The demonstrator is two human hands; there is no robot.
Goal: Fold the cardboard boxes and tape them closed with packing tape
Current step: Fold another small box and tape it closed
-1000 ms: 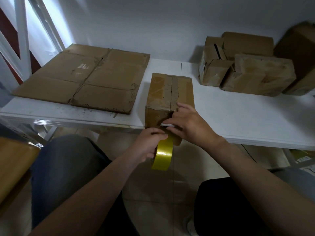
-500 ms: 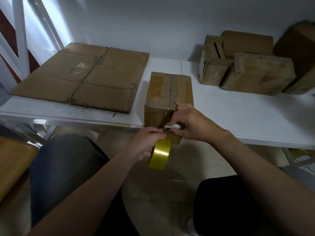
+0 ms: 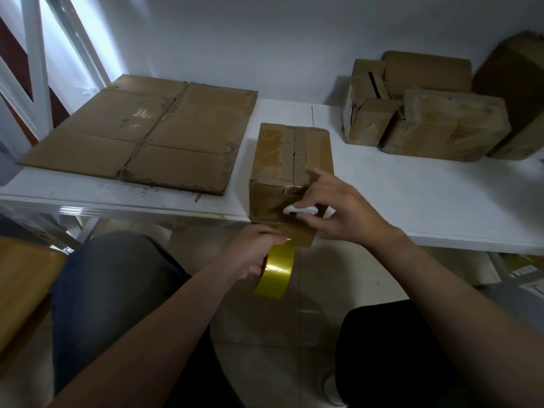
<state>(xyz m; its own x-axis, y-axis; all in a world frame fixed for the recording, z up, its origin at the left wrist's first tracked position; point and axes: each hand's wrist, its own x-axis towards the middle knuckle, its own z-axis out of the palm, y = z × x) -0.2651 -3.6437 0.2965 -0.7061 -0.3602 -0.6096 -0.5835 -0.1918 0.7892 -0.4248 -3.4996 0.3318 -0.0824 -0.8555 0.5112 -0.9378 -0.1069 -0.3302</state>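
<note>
A folded cardboard box (image 3: pixel 290 160) stands at the front edge of the white table (image 3: pixel 426 201), its near end hanging over the edge, with tape along its top seam. My left hand (image 3: pixel 250 254) grips a yellow roll of packing tape (image 3: pixel 276 272) just below the box's front face. My right hand (image 3: pixel 335 207) pinches a small white cutter (image 3: pixel 300 210) against that front face, where the tape runs down from the top.
A flattened cardboard sheet (image 3: pixel 141 134) lies on the table's left part. Several taped boxes (image 3: pixel 435 119) are stacked at the back right against the wall. A wooden surface (image 3: pixel 20 284) is at my left, and my knees are below the table edge.
My right hand has lifted slightly on the box front, and the white cutter now shows more plainly between its fingers. The left hand keeps hold of the tape roll in about the same place.
</note>
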